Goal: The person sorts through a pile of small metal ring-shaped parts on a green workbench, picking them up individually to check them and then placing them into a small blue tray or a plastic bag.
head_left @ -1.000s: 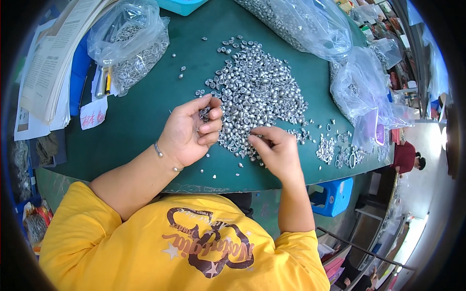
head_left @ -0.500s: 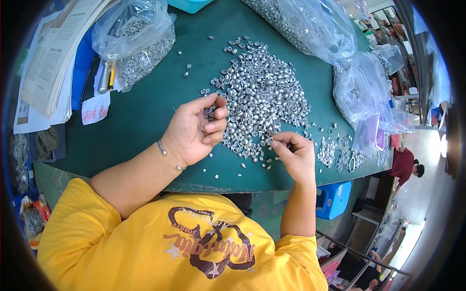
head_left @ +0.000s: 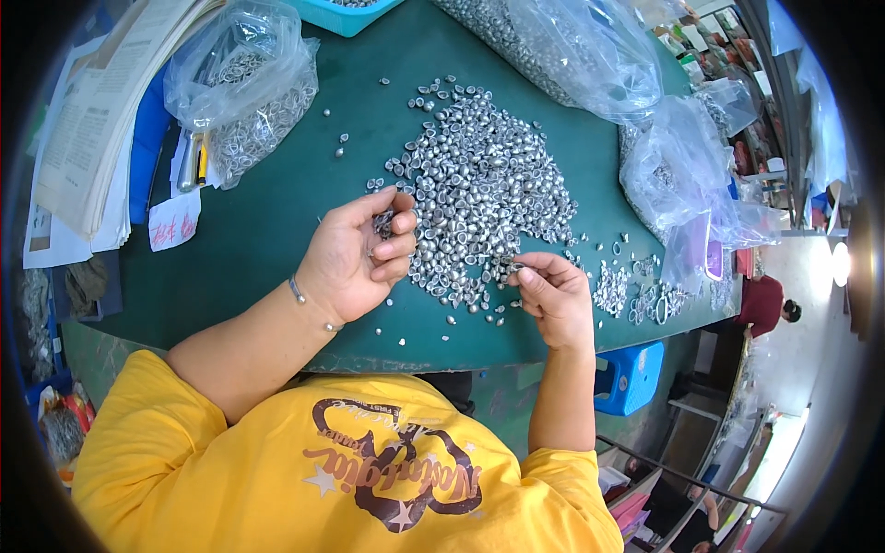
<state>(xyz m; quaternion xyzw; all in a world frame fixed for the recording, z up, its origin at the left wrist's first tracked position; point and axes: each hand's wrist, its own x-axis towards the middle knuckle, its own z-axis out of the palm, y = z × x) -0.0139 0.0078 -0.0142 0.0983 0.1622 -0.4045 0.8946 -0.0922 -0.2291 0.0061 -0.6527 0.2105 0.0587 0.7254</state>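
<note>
A heap of small silvery metal teardrop-shaped pieces (head_left: 489,175), hollow on one side, lies on the green tabletop (head_left: 304,175). At the heap's left edge my left hand (head_left: 355,249) is palm up, its fingers curled around several of the same metal pieces (head_left: 383,224). My right hand (head_left: 558,295) is at the heap's near right edge. Its thumb and forefinger pinch one small metal piece (head_left: 516,267), partly hidden by the fingertips.
Small metal rings and bits (head_left: 659,302) lie right of my right hand. Clear plastic bags of metal parts stand at the left (head_left: 263,129), far side (head_left: 562,55) and right (head_left: 673,166). Stacked papers (head_left: 101,120), a blue tray (head_left: 346,17) and a blue stool (head_left: 629,378) surround the work area.
The whole view has shifted slightly, so the table things appear a little further left. My right hand has drawn slightly right from the heap; my left keeps its curl.
</note>
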